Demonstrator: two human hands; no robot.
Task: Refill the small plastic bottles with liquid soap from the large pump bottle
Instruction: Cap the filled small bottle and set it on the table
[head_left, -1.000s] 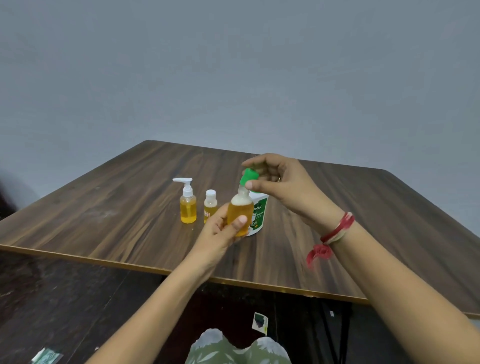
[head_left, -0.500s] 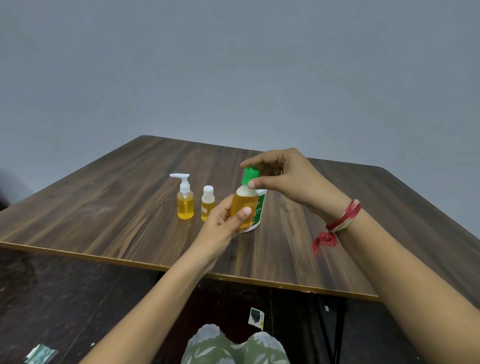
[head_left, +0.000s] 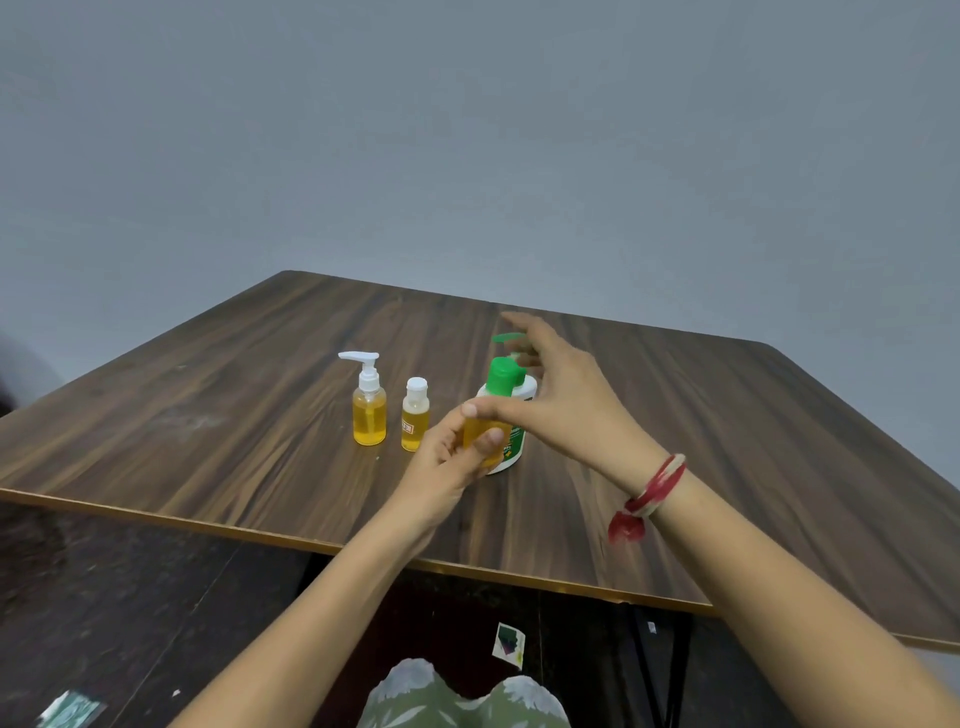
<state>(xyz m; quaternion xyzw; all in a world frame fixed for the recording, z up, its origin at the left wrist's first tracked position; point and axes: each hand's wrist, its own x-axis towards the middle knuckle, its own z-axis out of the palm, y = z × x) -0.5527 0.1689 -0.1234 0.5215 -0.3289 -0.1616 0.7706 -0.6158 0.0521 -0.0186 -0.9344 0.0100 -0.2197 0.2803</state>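
My left hand (head_left: 447, 457) grips a small bottle of orange soap (head_left: 485, 436) with a green cap (head_left: 504, 375), held low over the wooden table (head_left: 234, 415). My right hand (head_left: 556, 400) hovers beside the cap with its fingers spread and blurred. Its thumb lies across the front of that bottle, just below the cap. Right behind stands the large white pump bottle (head_left: 511, 449), its green spout (head_left: 506, 338) showing past my right fingers. A small bottle with a white pump (head_left: 369, 415) and a small white-capped bottle (head_left: 415, 418), both holding orange soap, stand to the left.
The table's near edge (head_left: 363, 545) runs across below my forearms. A dark floor with scraps of paper (head_left: 509, 644) lies under it. A plain grey wall rises behind the table.
My right hand has let go of the green cap and spread its fingers. The bottle in my left hand has come down a little towards the table.
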